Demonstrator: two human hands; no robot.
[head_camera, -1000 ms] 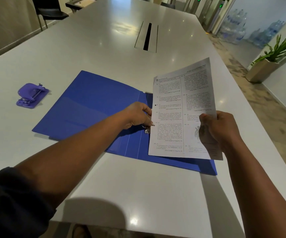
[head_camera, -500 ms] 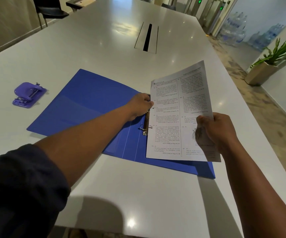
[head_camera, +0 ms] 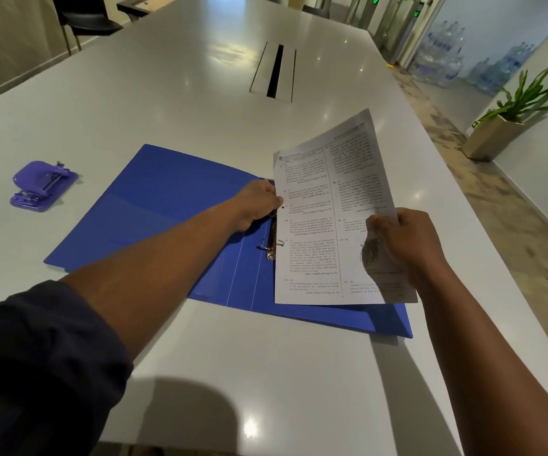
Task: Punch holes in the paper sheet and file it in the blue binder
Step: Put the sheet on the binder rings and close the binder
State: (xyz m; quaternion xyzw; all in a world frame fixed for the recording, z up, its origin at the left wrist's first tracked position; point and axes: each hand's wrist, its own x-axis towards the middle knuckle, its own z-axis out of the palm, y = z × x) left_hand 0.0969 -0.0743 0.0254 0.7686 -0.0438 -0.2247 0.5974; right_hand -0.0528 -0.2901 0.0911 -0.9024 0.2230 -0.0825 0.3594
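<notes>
While the right hand (head_camera: 404, 245) pinches the paper sheet (head_camera: 332, 218) by its right edge, thumb on the printed face and fingers curled behind, the sheet hangs tilted above the right half of the open blue binder (head_camera: 167, 212). It is a white page printed in two columns of small black text, ruled with thin lines, with a dark smudged figure beside the thumb. One small dark punched hole (head_camera: 283, 207) shows near its left margin; a second one I cannot make out. The left hand (head_camera: 259, 202) reaches across the binder and closes loosely at the far end of the ring mechanism (head_camera: 271, 245), its fingertips hidden behind the sheet's left edge, so what exactly they grasp cannot be told. A metal ring at the near end of the mechanism stands parted. The binder lies flat and spread open on the white table (head_camera: 200, 357), its left cover bare. Well to the left sits a purple hole punch (head_camera: 41, 185). Far right, a potted plant (head_camera: 509, 123) stands on the floor.
</notes>
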